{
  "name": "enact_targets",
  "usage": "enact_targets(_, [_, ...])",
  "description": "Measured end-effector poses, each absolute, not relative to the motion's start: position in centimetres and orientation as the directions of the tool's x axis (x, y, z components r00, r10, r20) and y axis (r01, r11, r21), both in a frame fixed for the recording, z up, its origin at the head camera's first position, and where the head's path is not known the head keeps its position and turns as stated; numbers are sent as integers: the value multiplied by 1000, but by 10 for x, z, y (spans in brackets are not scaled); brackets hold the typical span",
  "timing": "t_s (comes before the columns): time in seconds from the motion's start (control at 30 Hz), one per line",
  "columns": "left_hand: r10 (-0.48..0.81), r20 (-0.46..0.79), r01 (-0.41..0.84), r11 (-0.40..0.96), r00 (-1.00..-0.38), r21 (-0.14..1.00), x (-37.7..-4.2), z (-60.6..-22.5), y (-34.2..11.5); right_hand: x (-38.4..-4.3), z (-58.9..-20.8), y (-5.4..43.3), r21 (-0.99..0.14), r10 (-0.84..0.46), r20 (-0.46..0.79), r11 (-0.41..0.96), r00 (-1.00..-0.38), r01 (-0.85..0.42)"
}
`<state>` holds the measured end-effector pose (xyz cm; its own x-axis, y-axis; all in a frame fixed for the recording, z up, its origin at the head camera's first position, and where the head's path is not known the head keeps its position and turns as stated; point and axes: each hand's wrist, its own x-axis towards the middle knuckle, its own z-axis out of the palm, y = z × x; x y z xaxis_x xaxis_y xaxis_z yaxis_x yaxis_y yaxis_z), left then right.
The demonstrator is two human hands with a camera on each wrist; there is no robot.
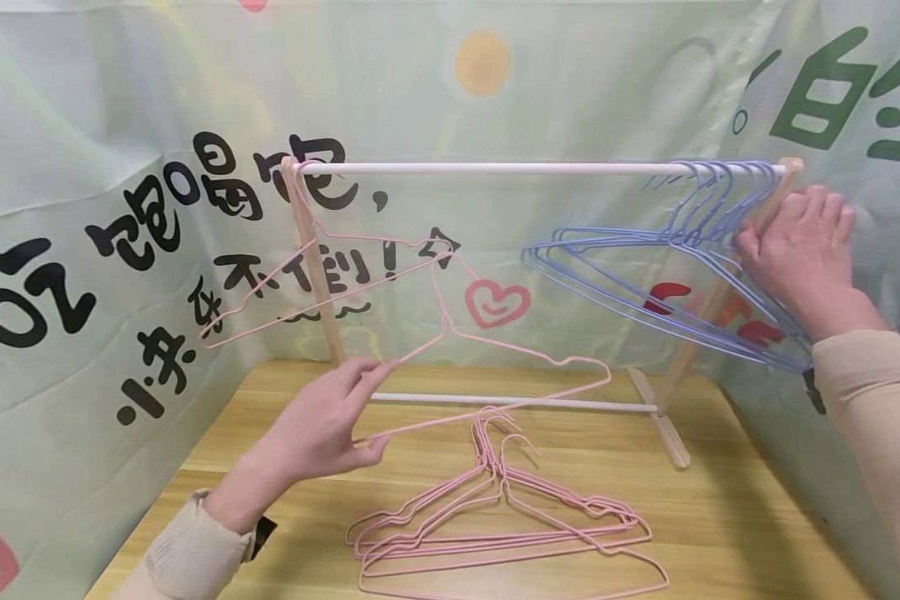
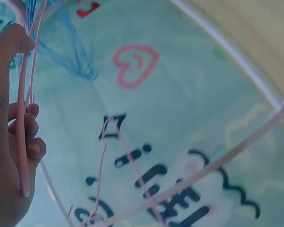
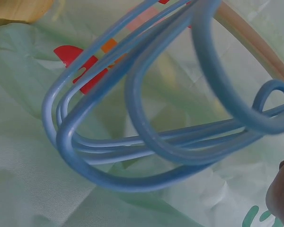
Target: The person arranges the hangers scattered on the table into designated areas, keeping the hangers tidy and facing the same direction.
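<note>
My left hand (image 1: pixel 326 421) holds a pink wire hanger (image 1: pixel 528 343) by its left end, thumb below and fingers above. The hanger is raised over the table, its hook pointing up, below the white top bar. In the left wrist view, the pink wire (image 2: pixel 22 123) crosses my left palm (image 2: pixel 4 165). My right hand (image 1: pixel 802 242) is at the rack's right wooden post (image 1: pixel 693 333), thumb on its near side and fingers curled behind. Several blue hangers (image 1: pixel 615 242) hang from the bar beside it; their looped ends (image 3: pixel 128 182) fill the right wrist view.
One pink hanger (image 1: pixel 258 287) hangs at the left end of the top bar (image 1: pixel 487 168). Several pink hangers (image 1: pixel 427 508) lie overlapped on the wooden table (image 1: pixel 285 542). A printed cloth (image 1: pixel 390 83) surrounds the rack. The rack's lower bar (image 1: pixel 570 403) runs close over the table.
</note>
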<state>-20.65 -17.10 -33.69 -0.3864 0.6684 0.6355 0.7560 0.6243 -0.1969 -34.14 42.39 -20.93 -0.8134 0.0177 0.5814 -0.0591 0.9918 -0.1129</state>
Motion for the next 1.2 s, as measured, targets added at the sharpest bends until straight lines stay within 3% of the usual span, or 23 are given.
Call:
enact_targets(0.77, [572,771,676,688,-281,-264,-240,-249,-213,-343,-210,426,-103,5,618,992,-787,-74])
enact_targets(1.2, [533,769,562,778,-353,-281,-264,-245,-251,-342,-210,425,-110,9,612,991,-791,-74])
